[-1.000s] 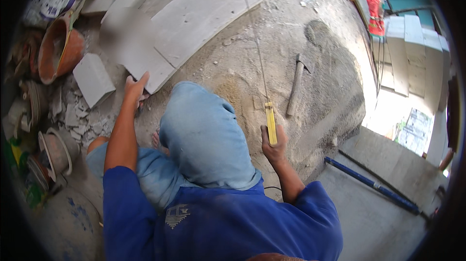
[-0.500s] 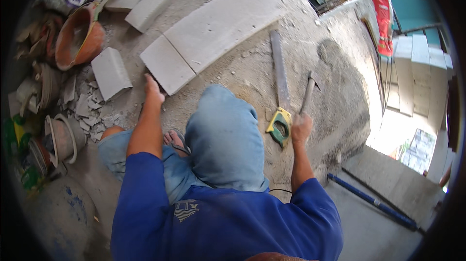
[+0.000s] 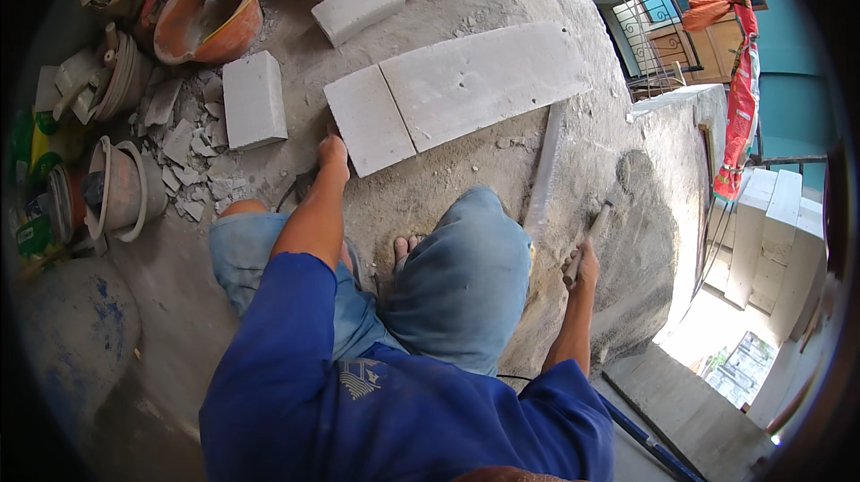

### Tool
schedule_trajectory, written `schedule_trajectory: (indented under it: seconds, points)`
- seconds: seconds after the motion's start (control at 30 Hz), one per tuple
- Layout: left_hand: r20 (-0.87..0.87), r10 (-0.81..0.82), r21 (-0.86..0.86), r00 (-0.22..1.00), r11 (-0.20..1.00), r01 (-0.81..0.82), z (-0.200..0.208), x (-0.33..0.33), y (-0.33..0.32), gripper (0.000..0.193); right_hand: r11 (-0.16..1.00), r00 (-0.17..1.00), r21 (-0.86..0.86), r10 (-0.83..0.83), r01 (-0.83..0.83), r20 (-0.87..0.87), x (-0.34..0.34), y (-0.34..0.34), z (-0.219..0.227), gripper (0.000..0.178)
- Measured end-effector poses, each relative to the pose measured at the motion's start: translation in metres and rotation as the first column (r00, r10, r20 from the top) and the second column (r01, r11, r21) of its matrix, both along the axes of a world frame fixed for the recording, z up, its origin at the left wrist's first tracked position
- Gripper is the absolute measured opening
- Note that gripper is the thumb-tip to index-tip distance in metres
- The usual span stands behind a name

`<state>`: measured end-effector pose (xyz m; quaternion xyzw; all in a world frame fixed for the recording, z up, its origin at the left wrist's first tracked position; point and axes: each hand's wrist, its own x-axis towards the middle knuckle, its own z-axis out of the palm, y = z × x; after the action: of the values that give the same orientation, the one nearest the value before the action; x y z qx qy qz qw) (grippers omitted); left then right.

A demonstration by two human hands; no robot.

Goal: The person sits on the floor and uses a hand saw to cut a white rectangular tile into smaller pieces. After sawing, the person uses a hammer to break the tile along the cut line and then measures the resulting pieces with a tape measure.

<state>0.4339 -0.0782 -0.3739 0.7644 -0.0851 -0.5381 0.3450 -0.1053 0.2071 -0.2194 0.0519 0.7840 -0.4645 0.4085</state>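
A long pale concrete block [image 3: 484, 74] lies on the dusty ground. A dark straight line crosses it near its left end; whether it is cut right through I cannot tell. My left hand [image 3: 332, 158] is closed at the left end's edge, its fingertips partly hidden against the block. In my right hand [image 3: 580, 269] is a hammer [image 3: 598, 220], gripped by the handle, its head pointing away over the ground to the right. Between the block and my right knee lies a hand saw [image 3: 545, 164], its handle mostly hidden behind the knee.
Several smaller blocks [image 3: 358, 7] lie at the far left, with one block [image 3: 253, 98] standing nearer. Broken chips [image 3: 184, 146] are heaped beside it. An orange bucket [image 3: 208, 12] and pale buckets [image 3: 112, 191] line the left. A blue pole [image 3: 649, 442] lies at the lower right.
My left hand has gone from fingers stretched out to closed at the block's edge. The hammer has swung forward and right, away from the saw handle. The whole view has shifted.
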Motion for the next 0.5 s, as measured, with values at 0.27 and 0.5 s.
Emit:
schedule_trajectory:
  seconds: [0.27, 0.5]
  points:
    - [-0.088, 0.137, -0.039, 0.987, 0.989, -0.141, 0.018, -0.034, -0.009, 0.045, 0.925, 0.955, -0.379, -0.076, -0.040, -0.287, 0.057, -0.023, 0.107, 0.040]
    - [0.089, 0.074, -0.002, 0.993, 0.997, -0.074, -0.013, -0.019, -0.013, 0.037, 0.900, 0.896, -0.288, 0.199, -0.327, -0.397, 0.094, -0.096, 0.129, 0.038]
